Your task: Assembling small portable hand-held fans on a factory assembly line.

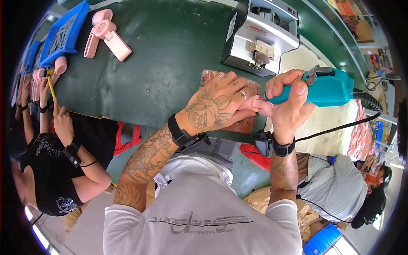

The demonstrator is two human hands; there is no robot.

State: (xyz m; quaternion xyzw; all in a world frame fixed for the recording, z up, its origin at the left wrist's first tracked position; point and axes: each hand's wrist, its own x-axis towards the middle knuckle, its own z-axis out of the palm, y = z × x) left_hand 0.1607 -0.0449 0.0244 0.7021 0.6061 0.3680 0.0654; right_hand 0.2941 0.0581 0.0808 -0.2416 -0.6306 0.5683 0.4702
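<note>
My left hand (217, 101) is closed over a pink handheld fan (265, 109), pressing it down on a reddish work pad (245, 126). Most of the fan is hidden under my fingers; one pink end sticks out toward the right. A teal electric screwdriver (331, 88) is gripped in my right hand (292, 98), lying nearly level with its tip pointing left at the fan. Whether the tip sits in a screw cannot be made out. Its black cord (340, 126) loops below the tool.
A grey metal machine (262, 36) stands at the far right of the green table (170, 46). Pink fans (111, 39) lie at the far left, near a blue tray (63, 34). Co-workers (63, 170) sit left, one holding a yellow tool (52, 87); another person (335, 187) is at right.
</note>
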